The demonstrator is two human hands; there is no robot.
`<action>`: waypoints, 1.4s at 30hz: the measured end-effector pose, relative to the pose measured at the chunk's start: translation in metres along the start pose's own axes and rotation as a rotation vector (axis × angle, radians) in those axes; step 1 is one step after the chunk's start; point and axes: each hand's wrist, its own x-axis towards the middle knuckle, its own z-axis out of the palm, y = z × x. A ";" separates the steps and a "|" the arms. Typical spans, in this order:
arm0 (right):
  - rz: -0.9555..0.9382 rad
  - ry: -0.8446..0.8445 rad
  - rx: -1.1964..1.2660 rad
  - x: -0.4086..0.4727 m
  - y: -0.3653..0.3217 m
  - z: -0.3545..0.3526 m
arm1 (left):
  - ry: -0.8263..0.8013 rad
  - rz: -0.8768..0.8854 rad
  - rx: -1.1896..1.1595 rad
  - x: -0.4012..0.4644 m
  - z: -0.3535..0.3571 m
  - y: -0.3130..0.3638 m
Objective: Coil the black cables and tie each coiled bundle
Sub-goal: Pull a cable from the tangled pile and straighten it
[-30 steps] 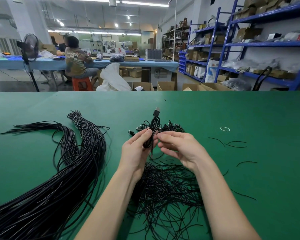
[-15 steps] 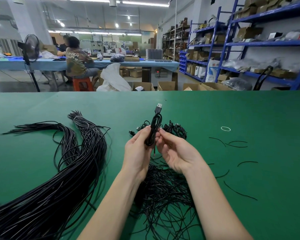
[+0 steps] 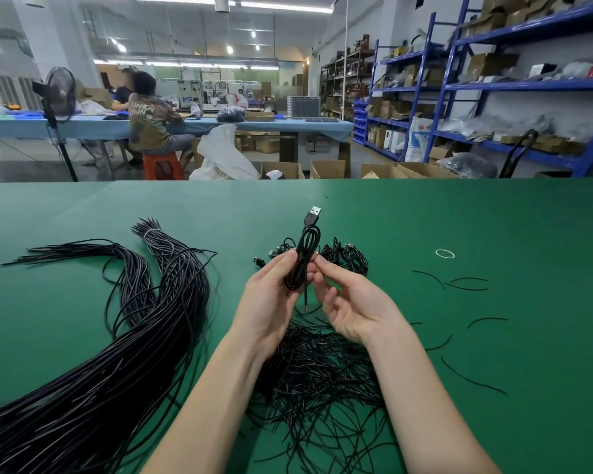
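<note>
My left hand grips a coiled black cable, held upright above the green table with its USB plug pointing up. My right hand faces it, its thumb and forefinger pinching at the coil's middle; whether a tie is between them is too small to tell. A thin wire end hangs below the coil. Under my wrists lies a heap of short black ties. Behind the coil sits a small pile of coiled cables.
A long thick bundle of uncoiled black cables sweeps across the left of the table. Stray ties and a small white ring lie to the right. Beyond the table are boxes, blue shelving and a seated person.
Both hands have lifted the coil slightly up and away from me. The right hand has turned palm-up and brought its fingertips onto the coil's middle.
</note>
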 end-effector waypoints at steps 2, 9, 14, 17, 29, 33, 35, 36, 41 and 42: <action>0.007 -0.008 -0.005 0.000 -0.001 -0.002 | -0.004 -0.015 -0.011 0.000 -0.001 0.000; 0.026 -0.063 -0.001 -0.002 -0.003 -0.004 | -0.001 -0.083 -0.093 -0.003 0.003 0.005; 0.036 -0.070 0.015 0.000 -0.003 -0.006 | 0.014 -0.108 -0.120 -0.004 0.003 0.008; 0.039 -0.071 0.011 0.000 -0.004 -0.007 | 0.025 -0.106 -0.145 -0.003 0.002 0.008; 0.031 -0.092 -0.017 0.003 -0.006 -0.017 | -0.145 -0.095 0.120 -0.004 -0.006 0.007; 0.033 -0.149 -0.155 0.002 -0.012 -0.029 | -0.338 -0.100 0.358 -0.004 -0.017 0.016; -0.005 -0.156 -0.346 0.003 -0.015 -0.034 | -0.395 -0.099 0.508 -0.005 -0.022 0.021; -0.032 -0.148 -0.460 0.002 -0.017 -0.035 | -0.415 -0.090 0.602 -0.006 -0.023 0.023; -0.140 -0.052 -0.957 -0.007 -0.022 -0.033 | -0.388 -0.016 1.055 -0.007 -0.022 0.024; -0.151 -0.053 -0.997 -0.010 -0.025 -0.033 | -0.399 0.000 1.120 -0.007 -0.019 0.024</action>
